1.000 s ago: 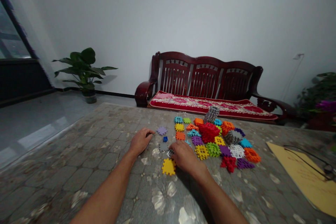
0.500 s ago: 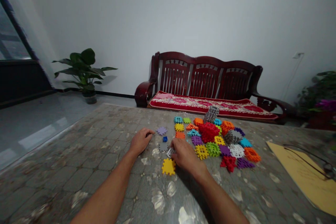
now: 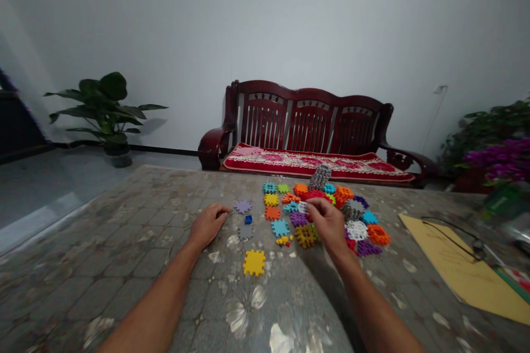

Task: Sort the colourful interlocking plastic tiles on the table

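My left hand (image 3: 208, 225) rests on the patterned tablecloth (image 3: 136, 265) with loose fingers and nothing in them. Just right of its fingertips lie a lilac toothed tile (image 3: 243, 207), a small blue block (image 3: 248, 219) and a grey tile (image 3: 245, 233). Over the pile of coloured interlocking tiles, my right hand (image 3: 329, 225) pinches a white lattice tile (image 3: 302, 207) between thumb and fingers. Beneath and around that hand are red pieces (image 3: 315, 195), a purple tile (image 3: 298, 218) and a dark yellow tile (image 3: 305, 236), some partly hidden. A flat yellow tile (image 3: 254, 262) lies nearer me.
Left of the pile runs a column of tiles, including an orange one (image 3: 272, 213) and a light blue one (image 3: 280, 227), with tiny yellow pieces (image 3: 284, 241) below. A grey stack (image 3: 320, 177) stands behind. Yellow paper (image 3: 451, 265) with a dark cord lies right. Beyond is a wooden bench (image 3: 310, 121).
My right hand has moved right and away from me, carrying the white lattice tile from beside the grey tile to above the pile. My left hand stays on the table. The view has turned right.
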Motion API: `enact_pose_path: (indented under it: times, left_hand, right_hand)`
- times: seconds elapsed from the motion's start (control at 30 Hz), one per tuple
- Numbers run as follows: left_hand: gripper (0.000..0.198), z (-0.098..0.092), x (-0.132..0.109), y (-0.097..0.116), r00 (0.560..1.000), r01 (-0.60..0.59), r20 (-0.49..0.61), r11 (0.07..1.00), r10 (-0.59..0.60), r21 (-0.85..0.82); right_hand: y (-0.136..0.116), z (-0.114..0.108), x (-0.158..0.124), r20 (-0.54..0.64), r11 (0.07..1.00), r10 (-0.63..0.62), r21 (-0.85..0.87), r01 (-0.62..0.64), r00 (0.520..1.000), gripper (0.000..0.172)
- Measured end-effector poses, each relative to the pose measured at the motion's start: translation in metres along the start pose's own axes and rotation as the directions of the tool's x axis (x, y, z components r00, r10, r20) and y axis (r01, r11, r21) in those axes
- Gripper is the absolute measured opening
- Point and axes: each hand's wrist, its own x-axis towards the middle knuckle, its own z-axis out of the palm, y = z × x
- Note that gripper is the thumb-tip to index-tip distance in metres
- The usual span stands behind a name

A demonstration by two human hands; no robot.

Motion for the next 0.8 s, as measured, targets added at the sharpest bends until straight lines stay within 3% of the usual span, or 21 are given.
enact_pose_path:
  times: [0.1, 0.2, 0.37, 0.5, 0.8]
  left_hand:
    - [0.027, 0.001, 0.001, -0.002, 1.000, -0.014, -0.006, 1.000, 0.014, -0.002]
    - [0.029, 0.001, 0.001, -0.002, 1.000, -0.010, -0.005, 1.000, 0.010, 0.015]
    - [0.030, -0.001, 0.001, 0.000, 1.000, 0.001, 0.006, 1.000, -0.001, 0.027]
    - [0.029, -0.001, 0.000, 0.000, 1.000, 0.005, 0.000, 1.000, -0.005, 0.019]
    - [0.030, 0.001, 0.002, -0.003, 1.000, -0.002, 0.007, 1.000, 0.002, 0.028]
  right_hand:
    - [0.014, -0.032, 0.006, -0.254, 0.996, 0.089, 0.029, -0.085, 0.963, 0.031]
    - [0.034, -0.064, 0.006, -0.382, 0.987, 0.151, 0.009, -0.159, 0.912, 0.034]
    - [0.076, -0.100, 0.002, -0.447, 0.910, 0.360, -0.027, -0.414, 0.819, 0.037]
    - [0.092, -0.109, 0.001, -0.472, 0.875, 0.358, -0.132, -0.466, 0.806, 0.036]
    - [0.095, -0.116, 0.001, -0.527, 0.791, 0.320, -0.310, -0.528, 0.788, 0.040]
